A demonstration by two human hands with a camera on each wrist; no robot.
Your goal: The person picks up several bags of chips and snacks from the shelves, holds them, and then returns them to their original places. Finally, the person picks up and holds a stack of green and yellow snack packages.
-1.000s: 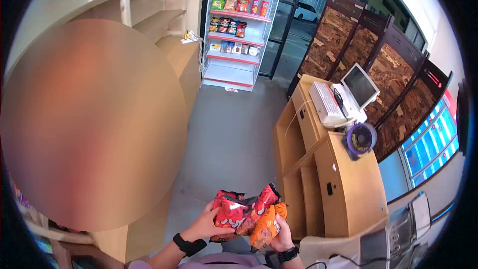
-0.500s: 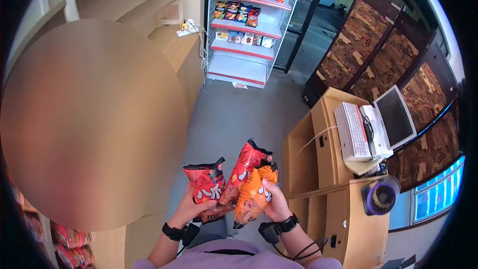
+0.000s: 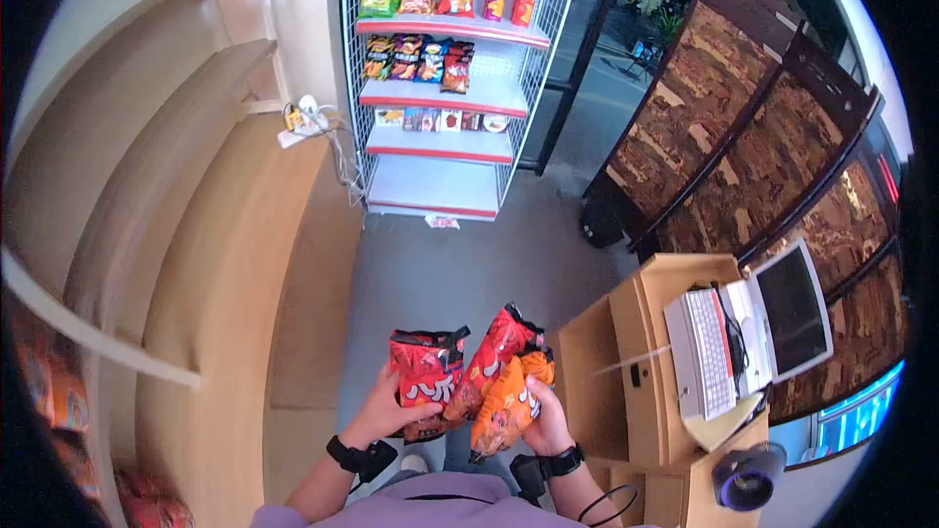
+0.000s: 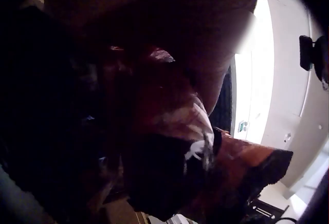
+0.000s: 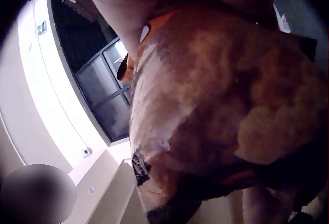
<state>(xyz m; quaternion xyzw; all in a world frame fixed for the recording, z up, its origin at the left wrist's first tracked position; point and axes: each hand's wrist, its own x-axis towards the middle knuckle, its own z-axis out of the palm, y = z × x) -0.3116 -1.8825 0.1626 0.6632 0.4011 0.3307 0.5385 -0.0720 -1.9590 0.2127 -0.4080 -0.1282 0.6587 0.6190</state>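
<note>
In the head view, my left hand (image 3: 377, 416) grips a red snack bag (image 3: 423, 372) with black edges, its thumb across the lower front. My right hand (image 3: 550, 425) holds an orange snack bag (image 3: 504, 411) by its right side. Between them, a second red snack bag (image 3: 497, 347) leans up to the right, partly hidden behind the orange one. All are close together in front of my body. The left wrist view is dark, with bag wrapping (image 4: 180, 116) below the hand. Orange wrapping (image 5: 216, 95) fills much of the right wrist view.
A white shelf rack (image 3: 440, 142) with snack bags and boxes stands ahead. Wooden shelving (image 3: 225, 205) runs along the left, with more bags (image 3: 152, 504) low down. At right, a wooden desk (image 3: 626, 362) carries a white machine with a keyboard (image 3: 706, 342) and a fan (image 3: 748, 477).
The rack appears larger and farther left, and the desk sits lower in view. Since one second ago, the left red bag has separated from the other bags' tops. Both hands keep their hold.
</note>
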